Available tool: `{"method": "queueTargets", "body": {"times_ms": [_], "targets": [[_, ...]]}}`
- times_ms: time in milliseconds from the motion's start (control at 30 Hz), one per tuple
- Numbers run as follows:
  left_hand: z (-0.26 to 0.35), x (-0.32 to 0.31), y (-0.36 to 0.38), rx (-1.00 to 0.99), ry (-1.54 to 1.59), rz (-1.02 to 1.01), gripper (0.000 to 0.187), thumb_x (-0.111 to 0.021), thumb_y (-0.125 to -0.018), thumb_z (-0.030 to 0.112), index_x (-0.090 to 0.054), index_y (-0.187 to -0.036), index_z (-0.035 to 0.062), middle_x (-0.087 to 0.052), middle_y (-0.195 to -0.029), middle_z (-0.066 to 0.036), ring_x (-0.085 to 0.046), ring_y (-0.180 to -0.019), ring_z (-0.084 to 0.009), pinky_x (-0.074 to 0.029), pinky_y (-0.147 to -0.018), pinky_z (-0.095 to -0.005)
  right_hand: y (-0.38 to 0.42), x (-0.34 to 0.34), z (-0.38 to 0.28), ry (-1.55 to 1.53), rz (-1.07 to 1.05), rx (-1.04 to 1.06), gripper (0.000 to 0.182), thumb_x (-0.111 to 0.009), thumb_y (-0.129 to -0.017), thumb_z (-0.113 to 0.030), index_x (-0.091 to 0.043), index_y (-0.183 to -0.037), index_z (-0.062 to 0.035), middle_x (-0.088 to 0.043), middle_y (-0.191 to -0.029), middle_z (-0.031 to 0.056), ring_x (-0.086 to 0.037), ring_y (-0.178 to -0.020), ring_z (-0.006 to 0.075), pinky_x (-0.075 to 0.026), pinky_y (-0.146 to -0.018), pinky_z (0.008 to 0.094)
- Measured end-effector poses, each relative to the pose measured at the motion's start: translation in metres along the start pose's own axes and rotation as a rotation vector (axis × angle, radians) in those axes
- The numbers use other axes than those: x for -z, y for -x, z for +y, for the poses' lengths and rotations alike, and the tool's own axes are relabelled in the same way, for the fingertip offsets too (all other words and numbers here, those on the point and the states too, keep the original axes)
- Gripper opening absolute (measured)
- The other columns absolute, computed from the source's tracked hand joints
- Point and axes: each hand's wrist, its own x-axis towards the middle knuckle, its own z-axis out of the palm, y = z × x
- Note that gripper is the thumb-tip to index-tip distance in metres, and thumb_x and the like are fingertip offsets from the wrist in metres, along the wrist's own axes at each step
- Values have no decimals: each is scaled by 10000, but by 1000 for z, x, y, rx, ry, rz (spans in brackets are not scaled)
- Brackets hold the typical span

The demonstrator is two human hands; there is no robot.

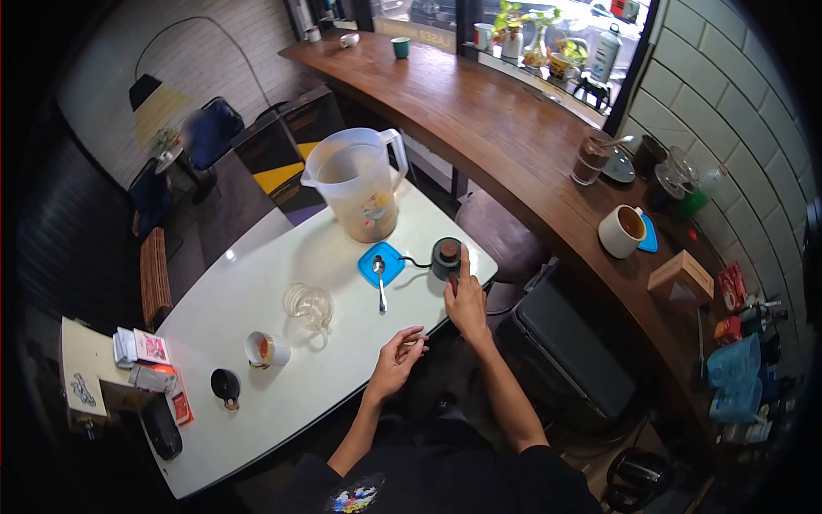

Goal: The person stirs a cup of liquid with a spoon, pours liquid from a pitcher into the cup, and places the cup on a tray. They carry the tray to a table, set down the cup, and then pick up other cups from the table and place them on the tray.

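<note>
My right hand (467, 300) is at a small black canister (445, 259) with a reddish-brown top, near the table's right end. The index finger stretches along its side and the thumb is at its front. From the canister a thin curved black piece runs left towards a blue square lid (370, 276). A metal spoon (381, 283) lies across that lid, its handle over the edge. At the table's near edge, my left hand (401, 355) hovers with fingers loosely bent and apart; nothing shows in it. A large cloudy plastic pitcher (351, 184) stands behind the lid.
On the white table (257, 428) are a clear glass jug (308, 310), a white cup (267, 349) and a small black cup (226, 387). Beyond runs a wooden counter (479, 103) holding a mug of brown liquid (622, 231). A dark bin (574, 343) stands right of my arm.
</note>
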Motion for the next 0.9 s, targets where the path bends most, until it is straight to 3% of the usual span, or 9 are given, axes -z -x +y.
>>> {"method": "queueTargets", "body": {"times_ms": [67,333,467,600,733,767,800,867,900], "targets": [[3,10,10,-22,8,59,365,-546,-946,160,-486,-1260,-17,-597,-1094,-139,-601,-956,-173,-494,-848,-296,-10,-3,-4,108,-228,-59,876,-548,-802,-47,-5,-1487,-95,-622,-723,274,-610,-673,454,-474,-639,527],[30,102,71,-370,-315,769,299,-611,-882,62,-563,-1170,-3,-609,-1043,-80,-586,-959,-142,-476,-801,-265,-12,-10,-3,229,-263,-71,919,-506,-753,31,9,-1493,-143,-624,-716,271,-625,-662,434,-471,-627,518],[41,165,103,-454,-667,1120,417,-728,-766,112,-572,-1139,9,-609,-1084,-120,-572,-997,-238,-467,-809,-334,-2,-11,-7,168,-207,-41,899,-497,-741,25,-46,-1497,-158,-618,-719,279,-617,-666,446,-450,-623,521],[48,209,124,-270,-803,1039,790,-838,-648,251,-440,-1292,25,-498,-1244,-179,-487,-1150,-306,-448,-903,-402,13,-6,-33,81,-185,16,876,-499,-751,20,-94,-1497,-197,-634,-820,284,-622,-725,454,-449,-638,513],[36,226,116,-206,-730,856,908,-861,-616,282,-387,-1338,2,-484,-1262,-200,-500,-1167,-345,-455,-940,-420,26,3,-87,-57,-250,77,878,-465,-741,97,-129,-1494,-205,-584,-1141,290,-611,-963,425,-495,-774,481],[34,229,110,-172,-680,797,934,-866,-608,290,-376,-1346,-6,-487,-1267,-206,-510,-1166,-351,-461,-941,-419,28,7,-102,-110,-350,-47,876,-436,-724,136,-147,-1489,-178,-508,-1258,295,-553,-1091,407,-488,-891,454],[27,234,105,-170,-675,791,934,-866,-608,290,-376,-1346,-6,-487,-1267,-206,-510,-1166,-351,-461,-941,-419,32,7,-114,-103,-348,-52,876,-436,-724,136,-147,-1489,-178,-508,-1258,295,-553,-1091,407,-488,-891,454],[13,247,93,-189,-731,749,971,-870,-596,311,-361,-1357,-10,-496,-1283,-217,-531,-1155,-343,-476,-935,-398,40,4,-137,-211,-349,83,831,-399,-741,161,-181,-1496,-108,-511,-1321,205,-573,-814,106,-462,-705,221],[12,249,87,-202,-801,793,869,-872,-581,317,-460,-1275,-5,-587,-1179,-202,-591,-1080,-311,-503,-883,-376,43,2,-152,-265,-372,92,816,-388,-736,173,-188,-1488,-72,-462,-1367,219,-598,-941,145,-478,-795,255]]}}
